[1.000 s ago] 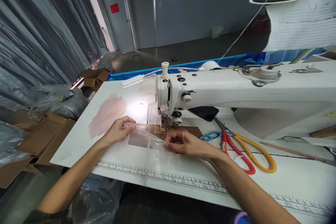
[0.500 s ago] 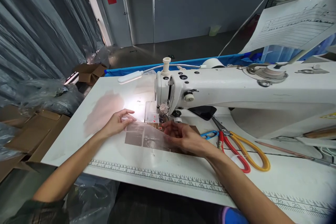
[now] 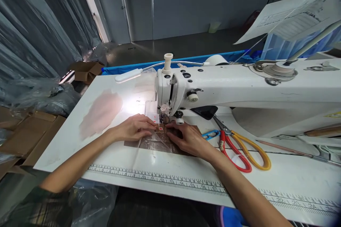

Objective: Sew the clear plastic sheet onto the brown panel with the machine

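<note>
Touching clear plastic film (image 3: 154, 144) atop flat brown sheet (image 3: 174, 148): L hand (image 3: 137, 128) & R hand (image 3: 189, 140); can't tell either grip's hold.

Sheet (image 3: 151, 144) on table (image 3: 170, 165), sewing machine (image 3: 226, 85) behind, scissors (image 3: 229, 132) right, boxes (image 3: 29, 133) left

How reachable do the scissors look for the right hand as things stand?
Probably yes: the scissors lie to the right of the right hand, with nothing large visible over their handles. The hand is on the brown sheet, though, so it would likely have to leave that first.
</note>
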`<state>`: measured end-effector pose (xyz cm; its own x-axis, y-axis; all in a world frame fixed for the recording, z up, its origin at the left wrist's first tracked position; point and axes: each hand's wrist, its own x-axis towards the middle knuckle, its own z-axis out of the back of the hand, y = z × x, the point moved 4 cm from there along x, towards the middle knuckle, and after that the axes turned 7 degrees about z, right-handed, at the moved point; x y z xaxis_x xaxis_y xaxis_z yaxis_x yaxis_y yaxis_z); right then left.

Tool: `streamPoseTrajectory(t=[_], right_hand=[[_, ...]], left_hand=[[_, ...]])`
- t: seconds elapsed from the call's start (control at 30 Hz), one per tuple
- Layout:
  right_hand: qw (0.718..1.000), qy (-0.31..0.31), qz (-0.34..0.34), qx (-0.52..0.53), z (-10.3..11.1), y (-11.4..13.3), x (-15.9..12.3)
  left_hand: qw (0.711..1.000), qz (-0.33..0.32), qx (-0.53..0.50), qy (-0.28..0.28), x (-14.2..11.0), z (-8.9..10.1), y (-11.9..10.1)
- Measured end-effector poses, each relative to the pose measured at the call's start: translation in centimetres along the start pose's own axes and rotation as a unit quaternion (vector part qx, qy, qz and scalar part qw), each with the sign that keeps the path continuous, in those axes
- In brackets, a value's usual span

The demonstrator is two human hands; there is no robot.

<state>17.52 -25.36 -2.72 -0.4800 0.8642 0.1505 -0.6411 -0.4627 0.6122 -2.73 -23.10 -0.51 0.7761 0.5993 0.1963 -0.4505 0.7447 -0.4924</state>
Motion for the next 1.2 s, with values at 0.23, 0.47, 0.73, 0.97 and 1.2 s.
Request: streamPoseTrajectory(t=[0.23,0.47,0.73,0.97,1.2], right_hand=[[0.993,0.07,0.083,0.042,-0.2,0.8,-0.1],[0.985,0.092,0.069,-0.126,0.5,1.0,-0.8],[0.953,0.065,-0.084,-0.285,6.4,1.7,-3.3],[0.994,0.002,0.102,-0.036,-0.1,6.7,-1.1],[0.946,0.167,-0.021,0.277,-2.2,6.0,-2.6]], left_hand=[[0.996,0.014,-0.044,0.072,1.8,-0.7,1.3],[0.997,-0.001,-0.072,0.016,1.6,0.1,1.1],[0.997,-0.012,0.067,0.029,1.0,1.0,-1.0],[0.998,-0.011,0.03,0.047,0.5,0.6,-3.3],[0.966,0.147,-0.185,0.106,-3.3,2.7,-3.4]])
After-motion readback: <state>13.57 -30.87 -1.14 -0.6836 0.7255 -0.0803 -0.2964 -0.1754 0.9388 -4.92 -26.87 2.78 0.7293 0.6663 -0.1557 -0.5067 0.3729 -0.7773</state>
